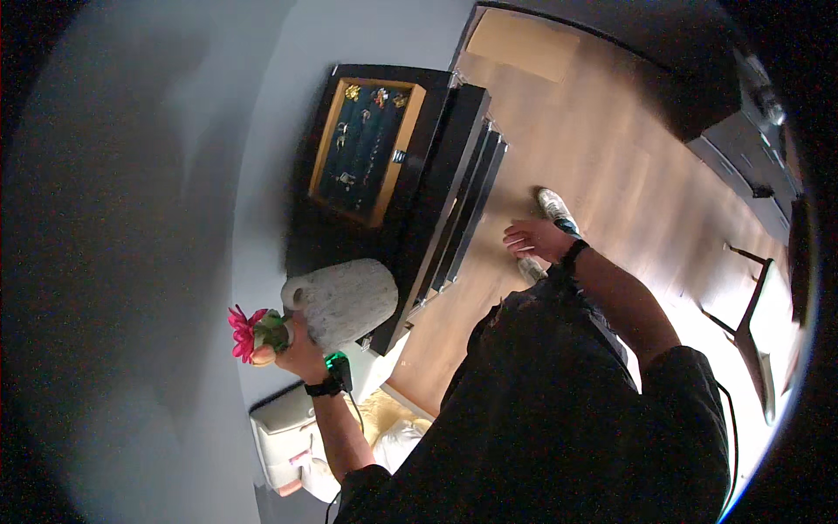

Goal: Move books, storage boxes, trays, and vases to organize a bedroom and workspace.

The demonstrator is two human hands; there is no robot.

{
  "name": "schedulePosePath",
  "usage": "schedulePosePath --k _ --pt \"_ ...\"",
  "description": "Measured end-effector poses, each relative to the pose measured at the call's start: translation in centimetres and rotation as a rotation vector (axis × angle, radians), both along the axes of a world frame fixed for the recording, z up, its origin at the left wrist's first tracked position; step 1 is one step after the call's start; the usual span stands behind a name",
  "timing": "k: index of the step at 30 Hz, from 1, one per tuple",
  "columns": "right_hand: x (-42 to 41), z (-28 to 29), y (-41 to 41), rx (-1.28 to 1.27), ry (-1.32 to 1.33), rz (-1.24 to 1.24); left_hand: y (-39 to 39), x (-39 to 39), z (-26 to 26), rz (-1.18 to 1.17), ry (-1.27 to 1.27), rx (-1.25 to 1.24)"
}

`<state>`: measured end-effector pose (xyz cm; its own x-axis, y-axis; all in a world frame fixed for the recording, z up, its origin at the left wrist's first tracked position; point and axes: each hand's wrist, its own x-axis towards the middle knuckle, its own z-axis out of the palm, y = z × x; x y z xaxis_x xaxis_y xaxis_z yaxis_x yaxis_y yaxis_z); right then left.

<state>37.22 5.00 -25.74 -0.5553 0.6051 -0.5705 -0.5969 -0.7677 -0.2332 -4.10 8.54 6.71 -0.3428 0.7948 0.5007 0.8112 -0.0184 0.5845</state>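
Observation:
My left hand [304, 354] is wrapped around the neck of a rough grey-white vase [350, 301] with a small loop handle. Out of its mouth come flowers: a deep pink bloom [242, 333], a peach bud [263, 355] and green leaves. The vase is at one end of a black chest of drawers [399, 242]; whether its base rests on the top or hangs just over it, I cannot tell. Apart from all this, my right hand [537, 239] hangs over the floor near my shoes, its fingers loosely spread and nothing in them.
On the chest lies a wooden-framed display case [366, 150] with jewellery on dark fabric. Its drawers [468, 216] appear partly pulled out. A bed with white pillows [288, 426] stands beside it, a chair [753, 321] to the right, grey cabinets [740, 170] beyond.

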Motion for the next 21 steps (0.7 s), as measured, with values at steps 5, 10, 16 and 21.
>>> schedulePosePath --k 5,10,16,21 --pt "-5.9 2.4 1.6 0.111 0.044 0.316 -2.0 2.2 1.5 0.0 0.023 -0.082" --pt "-11.7 4.5 1.1 0.153 0.141 0.44 -4.2 6.1 3.0 0.07 -0.048 -0.131" --pt "-15.9 3.0 -1.5 0.102 0.327 0.476 -6.9 8.3 3.2 0.035 -0.087 -0.181" --pt "-15.2 4.0 -2.0 0.074 0.371 0.416 -7.8 11.4 3.5 -0.083 -0.042 -0.321"
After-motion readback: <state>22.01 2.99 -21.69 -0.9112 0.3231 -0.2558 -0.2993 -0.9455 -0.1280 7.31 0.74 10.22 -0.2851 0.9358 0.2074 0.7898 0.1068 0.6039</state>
